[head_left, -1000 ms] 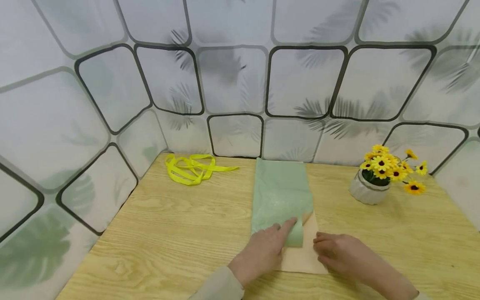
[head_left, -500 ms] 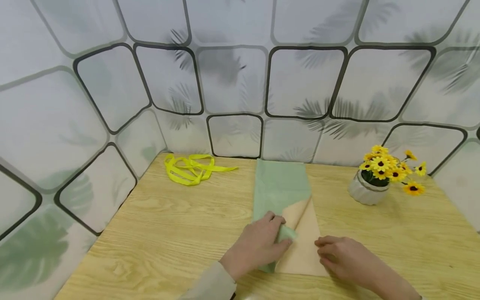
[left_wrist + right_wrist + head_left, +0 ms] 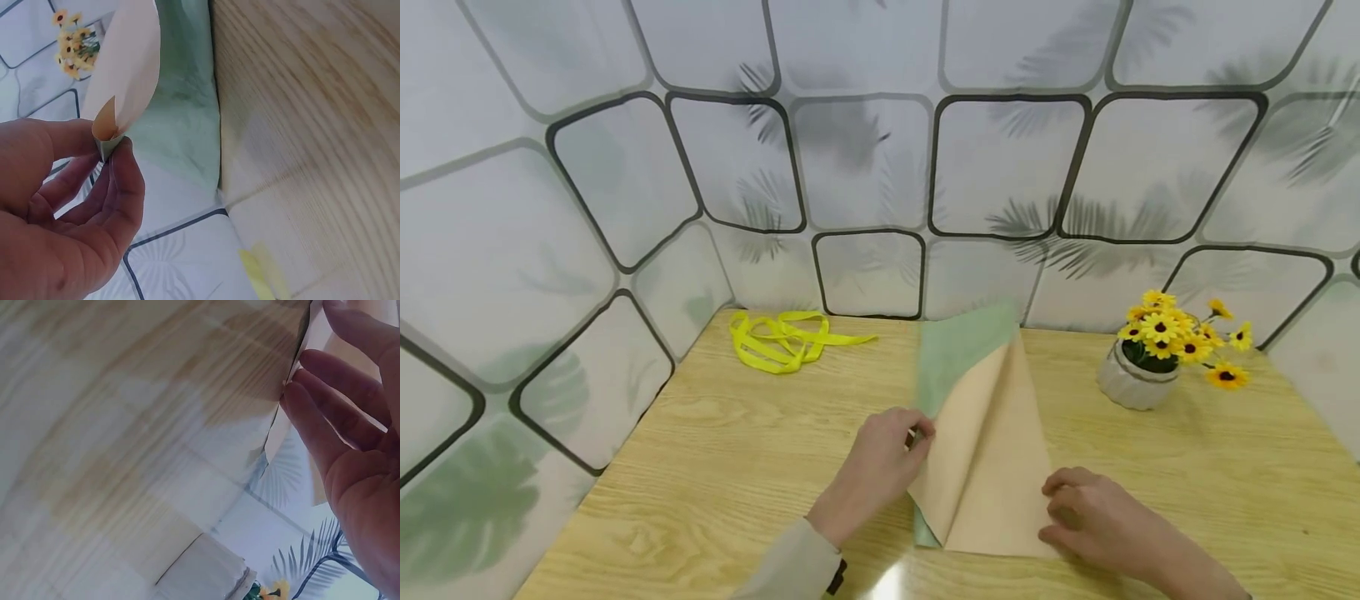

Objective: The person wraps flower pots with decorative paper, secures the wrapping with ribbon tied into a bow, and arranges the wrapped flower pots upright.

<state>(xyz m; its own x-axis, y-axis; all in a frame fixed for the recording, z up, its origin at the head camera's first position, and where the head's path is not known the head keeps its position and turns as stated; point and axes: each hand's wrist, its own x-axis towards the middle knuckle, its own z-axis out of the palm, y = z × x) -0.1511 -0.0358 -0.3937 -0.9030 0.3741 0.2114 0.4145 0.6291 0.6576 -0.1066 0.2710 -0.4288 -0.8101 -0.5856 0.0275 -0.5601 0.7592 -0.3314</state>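
Note:
A folded sheet of paper, green on one face and peach on the other, lies on the wooden table; its peach side [image 3: 1000,467] faces up at the front, its green side [image 3: 958,346] at the back. My left hand [image 3: 883,450] pinches the lifted edge of the upper layer between thumb and fingers, bending it over to the left. In the left wrist view the pinched paper edge [image 3: 107,140] curls into a small fold. At the sheet's right edge my right hand [image 3: 1093,521] rests, its fingertips [image 3: 297,394] touching the paper's border without gripping it.
A loose yellow ribbon [image 3: 782,340] lies at the table's back left. At the back right stands a white pot [image 3: 1135,382] with yellow flowers [image 3: 1172,329]. A patterned curtain [image 3: 865,167] borders the table behind and on the left.
My left hand has moved left, pulling the green upper layer back so that much more peach shows. The right hand has stayed near the right edge, shifting slightly.

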